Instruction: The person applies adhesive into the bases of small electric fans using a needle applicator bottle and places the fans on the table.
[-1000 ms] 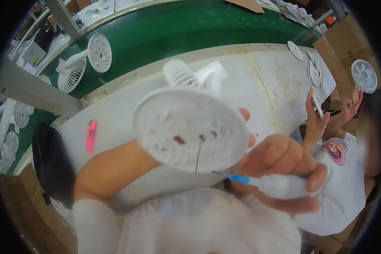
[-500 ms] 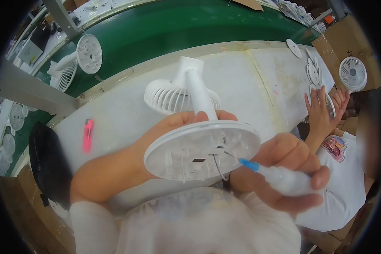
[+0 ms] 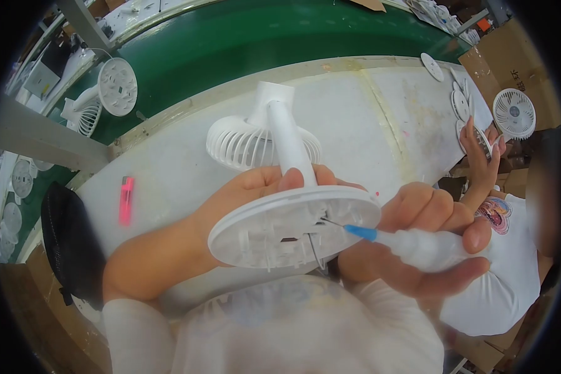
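Note:
A white fan (image 3: 288, 134) lies tipped over, its round base (image 3: 255, 234) facing me and its slatted head beyond. My left hand (image 3: 249, 190) is wrapped round the fan at the neck, just behind the base. A dark wire hangs from an opening in the base. My right hand (image 3: 427, 230) grips a translucent squeeze bottle (image 3: 424, 249) with a blue-collared needle (image 3: 360, 232). The needle's tip is at a small slot in the base, right of its middle; whether it touches cannot be made out.
A pink lighter (image 3: 126, 201) lies on the white table (image 3: 187, 163), near a black bag (image 3: 71, 240). Another fan (image 3: 117, 87) rests on the green belt (image 3: 230, 47). At the right, a co-worker's hands (image 3: 480, 165) hold a fan (image 3: 514, 113) beside white discs (image 3: 460, 105).
The fan base has tilted, so its neck and slatted head now show behind it. The needle has moved from below the base's rim up to the slot. The co-worker's fan has moved lower.

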Action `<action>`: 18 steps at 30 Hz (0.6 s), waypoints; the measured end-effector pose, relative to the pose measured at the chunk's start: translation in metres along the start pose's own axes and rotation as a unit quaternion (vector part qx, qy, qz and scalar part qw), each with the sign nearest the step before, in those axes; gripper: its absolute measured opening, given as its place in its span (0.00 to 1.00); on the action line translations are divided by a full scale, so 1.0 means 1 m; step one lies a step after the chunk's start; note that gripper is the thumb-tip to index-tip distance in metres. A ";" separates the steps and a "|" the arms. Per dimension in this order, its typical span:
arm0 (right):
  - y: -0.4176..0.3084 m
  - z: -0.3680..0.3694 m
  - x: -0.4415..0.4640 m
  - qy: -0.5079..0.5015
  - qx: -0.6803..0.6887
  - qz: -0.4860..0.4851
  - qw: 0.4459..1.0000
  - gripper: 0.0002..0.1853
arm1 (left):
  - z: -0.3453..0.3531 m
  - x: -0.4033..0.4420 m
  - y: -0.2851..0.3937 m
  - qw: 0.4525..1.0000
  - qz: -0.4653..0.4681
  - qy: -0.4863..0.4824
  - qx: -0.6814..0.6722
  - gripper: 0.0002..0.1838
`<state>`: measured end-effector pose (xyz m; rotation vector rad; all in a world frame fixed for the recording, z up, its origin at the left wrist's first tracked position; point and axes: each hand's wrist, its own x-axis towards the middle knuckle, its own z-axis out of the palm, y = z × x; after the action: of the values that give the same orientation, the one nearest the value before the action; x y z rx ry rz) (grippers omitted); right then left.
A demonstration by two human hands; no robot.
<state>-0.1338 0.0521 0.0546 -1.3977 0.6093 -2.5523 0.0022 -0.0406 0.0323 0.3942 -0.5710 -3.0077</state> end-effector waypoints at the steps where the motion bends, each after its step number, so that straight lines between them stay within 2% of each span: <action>1: 0.000 0.000 0.001 -0.002 -0.002 0.001 1.000 0.17 | 0.000 0.000 0.000 1.000 0.003 0.001 0.006 0.17; 18: 0.000 0.001 0.000 -0.001 -0.006 0.021 1.000 0.16 | -0.001 -0.005 0.000 1.000 -0.003 0.017 -0.011 0.15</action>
<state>-0.1324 0.0518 0.0550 -1.3773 0.6466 -2.5184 0.0071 -0.0408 0.0327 0.4465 -0.5338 -3.0031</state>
